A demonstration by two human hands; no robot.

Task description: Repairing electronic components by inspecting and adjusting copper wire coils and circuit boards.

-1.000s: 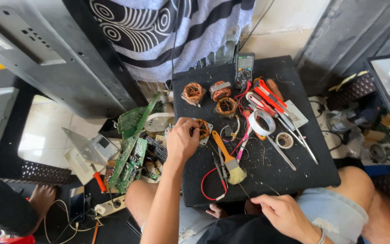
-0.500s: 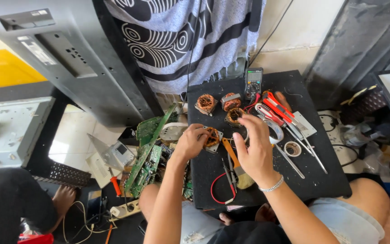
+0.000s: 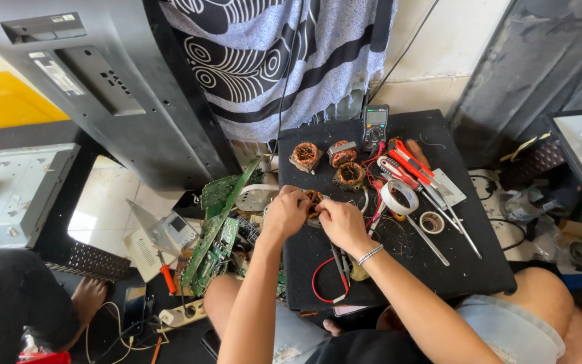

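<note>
Both hands meet at frame centre, on the left part of the black work mat (image 3: 439, 269). Left hand (image 3: 284, 214) and right hand (image 3: 339, 222) are closed together on one small copper coil (image 3: 314, 199), pinched betw. fingertips of both; the coil sits right between them, at their upper edge, mostly hidden. Its long axis can't be told. Neither hand is nearer: both touch it, left from the left side, right from the right and slightly below. Forearms run in from bottom centre, a bracelet (image 3: 370, 254) on the right wrist.

Outward: just above the hands, three more copper coils (image 3: 306, 156) in a loose cluster, w/ a multimeter (image 3: 375, 127) above right. Right of the hands, a tape roll (image 3: 399, 197), then red cutters (image 3: 407, 160). Below, a red wire loop (image 3: 323, 286). Left, off the mat, green circuit boards (image 3: 213, 246).
</note>
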